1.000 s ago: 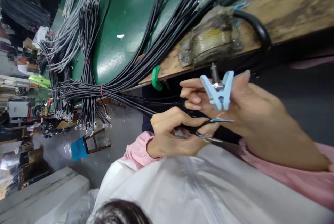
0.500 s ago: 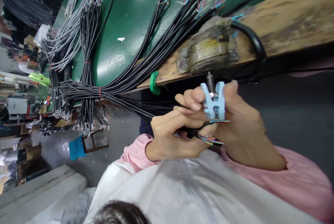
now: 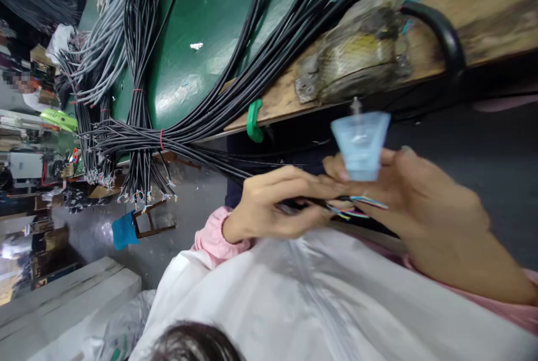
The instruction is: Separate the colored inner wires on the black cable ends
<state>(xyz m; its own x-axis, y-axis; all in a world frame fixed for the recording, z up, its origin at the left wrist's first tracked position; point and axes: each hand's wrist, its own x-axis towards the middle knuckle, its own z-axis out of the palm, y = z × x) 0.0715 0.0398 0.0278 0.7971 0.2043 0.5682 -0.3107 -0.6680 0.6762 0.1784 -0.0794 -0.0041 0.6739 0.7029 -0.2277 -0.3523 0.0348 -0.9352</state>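
Observation:
My left hand (image 3: 286, 198) is closed around black cables (image 3: 298, 202), whose stripped ends show coloured wires (image 3: 353, 212) pointing right. Just above these wires a light blue plastic clip (image 3: 360, 148) sits on a thin metal shaft (image 3: 356, 105); its outline is smeared into a wedge shape. The shaft comes out of a motor-like unit (image 3: 353, 64) wrapped in clear, dirty film on the bench edge. My right hand (image 3: 437, 215) is beside and behind the clip, thumb apart from its fingers. Those fingers are blurred and partly hidden by the clip and wires.
A bundle of black cables (image 3: 247, 97), tied with a red band, lies over the green bench (image 3: 210, 24) and its wooden edge (image 3: 491, 19). More black bundles (image 3: 140, 47) and grey cables (image 3: 111, 47) lie left. A green hook (image 3: 254, 121) grips the edge. A stool (image 3: 147, 223) stands below.
The clip's legs, distinct before, are now smeared into one wedge. My right hand has moved right and down from the clip. My left hand keeps the cables. The view has shifted slightly.

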